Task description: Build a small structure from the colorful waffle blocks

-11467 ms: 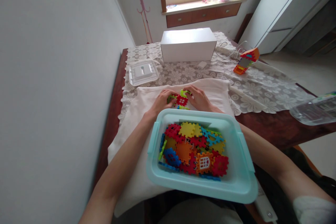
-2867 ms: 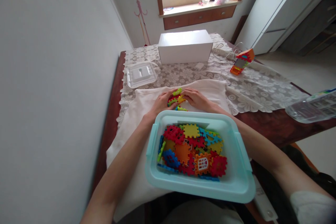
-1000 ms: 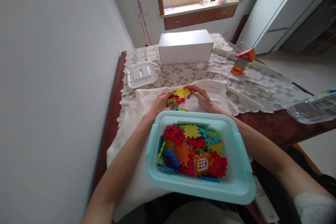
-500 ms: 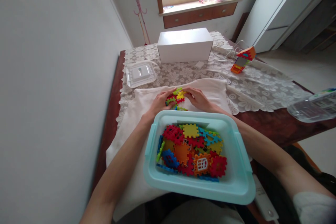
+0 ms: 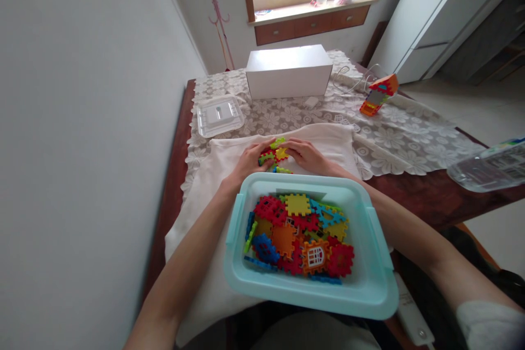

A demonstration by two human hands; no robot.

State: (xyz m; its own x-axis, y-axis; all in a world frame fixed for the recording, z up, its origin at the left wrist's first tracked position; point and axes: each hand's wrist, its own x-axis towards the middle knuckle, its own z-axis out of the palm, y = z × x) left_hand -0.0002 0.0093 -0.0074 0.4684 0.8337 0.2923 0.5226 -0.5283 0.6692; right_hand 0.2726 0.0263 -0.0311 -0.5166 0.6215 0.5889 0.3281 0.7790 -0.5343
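The dark wood surface (image 5: 414,197) carries a lace cover (image 5: 410,136), with a white cloth (image 5: 205,191) spread over its near part. The tub (image 5: 307,295) stands nearest the body, full of loose toothed pieces (image 5: 284,239); they lie as they did a few seconds ago, though a second yellow one seen on top earlier is gone. A white box (image 5: 289,76) is at the far side, a clear bottle (image 5: 488,164) at the right edge, a clear lid (image 5: 220,116) to the left and a built model (image 5: 377,95) well to the right.

The two hands are close together on the white cloth, just beyond the tub. The left hand (image 5: 251,158) is clasped round a small cluster of red and green pieces, thumb over a green piece (image 5: 266,159). The right hand (image 5: 307,154) has its fingertips on a yellow piece (image 5: 281,153). A second ago that piece was lifted flat to view; now it is lower, against the cluster. It is probably being fitted there; the fingers hide whether the teeth are locked.
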